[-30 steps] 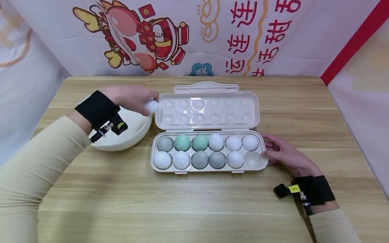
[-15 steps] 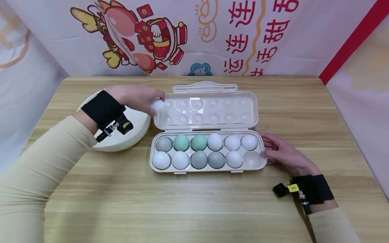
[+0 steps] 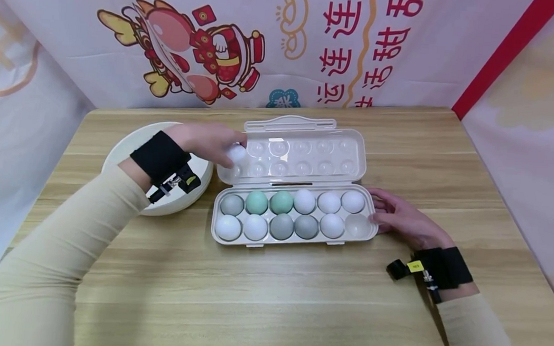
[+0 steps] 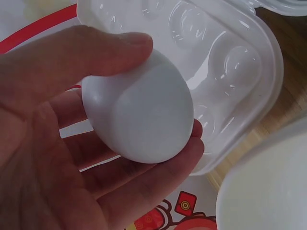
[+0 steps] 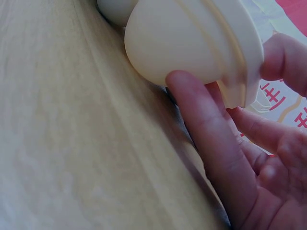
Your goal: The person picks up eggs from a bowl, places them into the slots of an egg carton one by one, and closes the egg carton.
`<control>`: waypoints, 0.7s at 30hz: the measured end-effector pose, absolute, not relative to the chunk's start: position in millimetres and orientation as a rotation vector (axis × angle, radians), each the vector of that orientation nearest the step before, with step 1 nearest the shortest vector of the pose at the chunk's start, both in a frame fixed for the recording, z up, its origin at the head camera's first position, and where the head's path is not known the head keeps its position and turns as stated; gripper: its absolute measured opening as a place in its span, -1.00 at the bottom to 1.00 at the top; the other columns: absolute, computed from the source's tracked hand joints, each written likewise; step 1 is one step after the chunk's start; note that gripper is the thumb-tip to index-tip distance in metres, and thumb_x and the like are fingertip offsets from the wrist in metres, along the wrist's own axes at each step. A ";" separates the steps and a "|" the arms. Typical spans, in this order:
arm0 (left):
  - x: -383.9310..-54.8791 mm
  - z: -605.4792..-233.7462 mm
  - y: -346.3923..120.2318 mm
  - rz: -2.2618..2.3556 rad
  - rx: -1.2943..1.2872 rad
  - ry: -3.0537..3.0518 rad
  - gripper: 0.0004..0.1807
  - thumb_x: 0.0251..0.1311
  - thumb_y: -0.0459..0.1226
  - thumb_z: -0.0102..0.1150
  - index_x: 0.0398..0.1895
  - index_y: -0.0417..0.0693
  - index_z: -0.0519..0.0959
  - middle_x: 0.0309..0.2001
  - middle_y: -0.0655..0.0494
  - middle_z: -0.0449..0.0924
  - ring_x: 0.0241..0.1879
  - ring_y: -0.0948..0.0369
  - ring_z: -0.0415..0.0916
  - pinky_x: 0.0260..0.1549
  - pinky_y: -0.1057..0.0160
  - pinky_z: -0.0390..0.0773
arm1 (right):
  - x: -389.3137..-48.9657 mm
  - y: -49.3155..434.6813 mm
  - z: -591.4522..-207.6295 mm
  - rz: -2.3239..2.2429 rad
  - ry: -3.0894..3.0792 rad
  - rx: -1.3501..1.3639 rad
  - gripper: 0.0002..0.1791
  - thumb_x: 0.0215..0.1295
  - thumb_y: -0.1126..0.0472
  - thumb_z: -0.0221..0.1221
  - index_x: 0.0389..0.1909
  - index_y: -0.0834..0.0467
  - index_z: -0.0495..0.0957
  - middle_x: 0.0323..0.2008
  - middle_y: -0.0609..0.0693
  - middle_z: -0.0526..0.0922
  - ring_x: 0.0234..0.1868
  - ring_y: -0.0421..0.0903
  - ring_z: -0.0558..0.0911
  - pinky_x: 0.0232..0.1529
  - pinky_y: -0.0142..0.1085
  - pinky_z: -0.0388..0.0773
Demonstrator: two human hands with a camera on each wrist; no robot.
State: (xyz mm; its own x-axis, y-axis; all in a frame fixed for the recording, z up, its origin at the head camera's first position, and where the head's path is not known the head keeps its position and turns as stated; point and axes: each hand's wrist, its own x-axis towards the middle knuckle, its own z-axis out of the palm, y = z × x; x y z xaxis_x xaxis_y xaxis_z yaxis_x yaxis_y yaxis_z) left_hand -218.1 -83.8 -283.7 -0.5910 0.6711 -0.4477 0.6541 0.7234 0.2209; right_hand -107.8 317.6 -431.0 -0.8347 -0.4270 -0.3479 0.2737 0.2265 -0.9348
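A white egg (image 4: pixel 141 108) sits between the thumb and fingers of my left hand (image 3: pixel 207 141), held over the left end of the raised lid (image 3: pixel 302 156). That lid belongs to a white plastic egg box (image 3: pixel 357 226), opened out flat toward the back. Pale green eggs (image 3: pixel 282 202), grey eggs (image 3: pixel 306 227) and white eggs (image 3: pixel 255 227) fill two rows of cups; the front right cup shows bare plastic. My right hand (image 3: pixel 405 220) grips the box's right end. In the right wrist view its thumb touches the rim and its fingers lie against the rounded underside.
A large white bowl (image 3: pixel 128 145) stands left of the egg box, partly hidden under the left forearm. The wooden table (image 3: pixel 260 299) extends in front of the box. A printed cloth (image 3: pixel 396 90) hangs behind the table's back edge.
My left hand has moved right with the egg, from beside the bowl's right rim to over the lid's left end. My right hand stays at the box's right end.
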 end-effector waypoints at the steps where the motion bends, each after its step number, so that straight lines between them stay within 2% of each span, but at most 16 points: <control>1: -218.0 -284.1 -82.3 0.045 1.011 2.418 -0.55 0.09 -0.27 0.18 0.06 -0.17 0.37 -0.13 -0.10 0.50 -0.18 0.00 0.38 -0.11 0.04 0.46 | -107.9 317.6 -431.0 -1.665 1.952 -0.142 -0.23 0.19 0.24 0.17 0.38 0.10 0.01 0.28 0.34 0.22 0.02 -0.05 0.52 -0.16 -0.21 0.60; 6: -217.7 -285.5 -75.4 0.030 1.030 2.421 -0.55 0.09 -0.26 0.19 0.06 -0.17 0.37 -0.16 -0.10 0.49 -0.20 0.01 0.38 -0.15 0.07 0.46 | -107.9 316.6 -432.1 -1.688 1.935 -0.172 -0.24 0.20 0.26 0.15 0.38 0.12 0.02 0.27 0.36 0.22 0.01 -0.04 0.53 -0.16 -0.21 0.60; 14: -220.0 -280.7 -65.8 0.097 1.060 2.402 -0.55 0.07 -0.31 0.18 0.05 -0.22 0.37 -0.09 -0.14 0.48 -0.15 -0.01 0.36 -0.07 0.02 0.46 | -107.9 318.2 -431.5 -1.693 1.936 -0.140 -0.24 0.18 0.26 0.17 0.37 0.10 0.04 0.27 0.32 0.24 0.01 -0.02 0.53 -0.16 -0.20 0.60; 21: -222.7 -276.7 -57.6 0.082 1.088 2.423 -0.61 0.06 -0.29 0.19 -0.02 -0.17 0.41 -0.13 -0.13 0.50 -0.18 -0.01 0.38 -0.09 0.03 0.46 | -107.4 318.1 -428.8 -1.697 1.930 -0.153 -0.24 0.18 0.27 0.16 0.37 0.13 0.03 0.27 0.34 0.23 0.01 -0.03 0.53 -0.17 -0.20 0.60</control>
